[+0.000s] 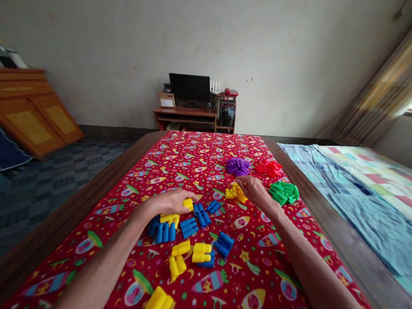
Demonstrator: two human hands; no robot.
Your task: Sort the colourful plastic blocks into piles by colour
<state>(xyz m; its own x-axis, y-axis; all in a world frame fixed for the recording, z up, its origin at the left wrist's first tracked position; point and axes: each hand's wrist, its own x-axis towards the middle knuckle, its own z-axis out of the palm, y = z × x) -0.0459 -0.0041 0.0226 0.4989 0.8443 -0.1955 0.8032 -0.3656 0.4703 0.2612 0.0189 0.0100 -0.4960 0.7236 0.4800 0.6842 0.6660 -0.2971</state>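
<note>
My left hand (175,201) is closed around a yellow plastic block (188,204), with the thumb and fingers on either side of it. Just below that hand lie more yellow blocks (169,219) and a row of blue blocks (166,233). To its right are further blue blocks (202,215). My right hand (255,188) reaches over the edge of a small yellow pile (236,193), fingers bent inward and pressed together. Whatever is between its fingertips is hidden from this angle.
Purple pieces (237,166), red pieces (269,168) and green pieces (283,193) lie in heaps beyond and beside my right hand. Nearer to me are loose yellow blocks (157,304). A red patterned cloth (239,288) covers the table; a bed (361,203) stands right.
</note>
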